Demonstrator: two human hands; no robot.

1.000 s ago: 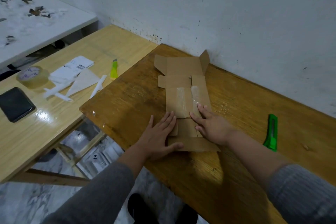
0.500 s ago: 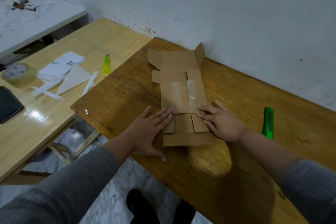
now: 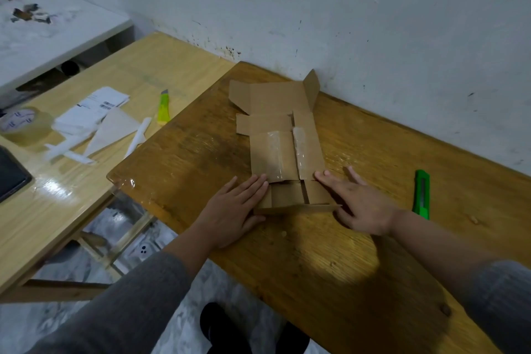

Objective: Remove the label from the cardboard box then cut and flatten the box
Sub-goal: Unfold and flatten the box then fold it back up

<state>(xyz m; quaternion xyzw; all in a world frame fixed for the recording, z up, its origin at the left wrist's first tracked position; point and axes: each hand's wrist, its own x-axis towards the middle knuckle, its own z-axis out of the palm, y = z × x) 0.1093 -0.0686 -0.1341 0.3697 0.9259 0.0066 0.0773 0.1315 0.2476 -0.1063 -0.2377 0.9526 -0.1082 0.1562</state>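
Note:
The brown cardboard box (image 3: 283, 141) lies opened out flat on the dark wooden table (image 3: 330, 253), with strips of clear tape across its middle panel. Its far right flap stands up by the wall, and its nearest flap is lifted slightly off the table. My left hand (image 3: 232, 210) rests flat beside the box's near left corner, fingertips touching the cardboard. My right hand (image 3: 359, 204) lies flat at the near right corner, fingers spread on the edge. A green utility knife (image 3: 421, 194) lies on the table to the right of my right hand.
A lighter wooden table (image 3: 71, 195) to the left holds white label papers (image 3: 92, 115), a yellow-green cutter (image 3: 163, 108), a roll of brown tape (image 3: 24, 125) and a black device (image 3: 10, 172). A white wall runs close behind the box.
Both hands have slid outward off the box's near panels to its two near corners. The nearest flap has risen a little.

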